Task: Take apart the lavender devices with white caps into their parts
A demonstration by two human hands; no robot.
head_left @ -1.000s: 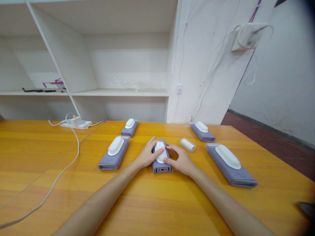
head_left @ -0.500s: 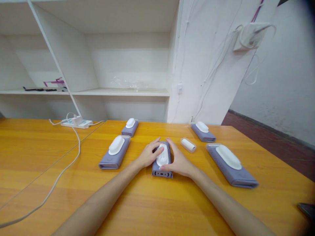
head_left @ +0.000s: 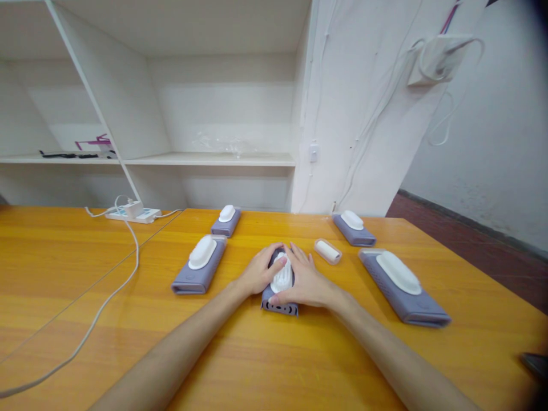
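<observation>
Centrally, between both hands: one grey-violet rectangular case (head_left: pixel 280 309), lying on the wooden tabletop (head_left: pixel 274 365), slotted end towards the wearer, a ribbed white oval piece (head_left: pixel 281 279) on its upper face. Left hand (head_left: pixel 261 271): closed about the left side, thumb laid over the oval piece. Right hand (head_left: pixel 307 282): wrapped around the right side, fingers towards the far end, thumb at the near end. Firmness of either grip: cannot be told.

Handling, as judged: case light and stiff, probably smooth plastic, apt to slide on the wood; oval piece possibly a thin shell, liable to dent. Advised hold: the long sides, both hands opposed, with little pressure on the oval piece.

Just beyond the right hand, to its right: one clear oval container (head_left: pixel 328 251), white cylinder inside. Further right: two similar cases (head_left: pixel 422 311), white ovals uppermost, one nearer, one farther. Left of the left hand: two matching cases (head_left: pixel 188 281), likewise topped. Well beyond these, leftward: white power strip (head_left: pixel 149 215).
</observation>
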